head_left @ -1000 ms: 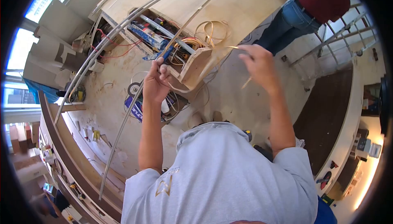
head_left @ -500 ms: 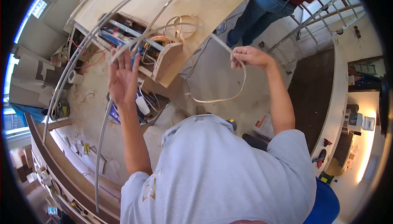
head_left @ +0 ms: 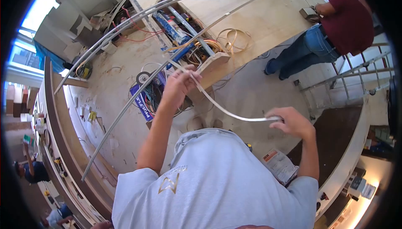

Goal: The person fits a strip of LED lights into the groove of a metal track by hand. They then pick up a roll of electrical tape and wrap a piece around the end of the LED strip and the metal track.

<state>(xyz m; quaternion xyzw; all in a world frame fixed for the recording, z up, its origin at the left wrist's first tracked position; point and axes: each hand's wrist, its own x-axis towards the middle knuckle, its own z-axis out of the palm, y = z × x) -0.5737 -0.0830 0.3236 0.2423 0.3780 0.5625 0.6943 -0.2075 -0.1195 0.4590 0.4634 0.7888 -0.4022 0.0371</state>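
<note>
Two hands pinch one pale strip (head_left: 228,113), probably edge banding: left hand (head_left: 180,84) at 12 o'clock, right hand (head_left: 291,122) at 3, above a dusty floor (head_left: 121,82); plywood bench (head_left: 234,7) and a co-worker (head_left: 335,32) at 1.

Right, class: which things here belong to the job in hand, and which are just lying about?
In hand: thin strip, held by left hand and right hand.
Lying about: coiled strip, blue tube, printed packet, ladder.
</note>
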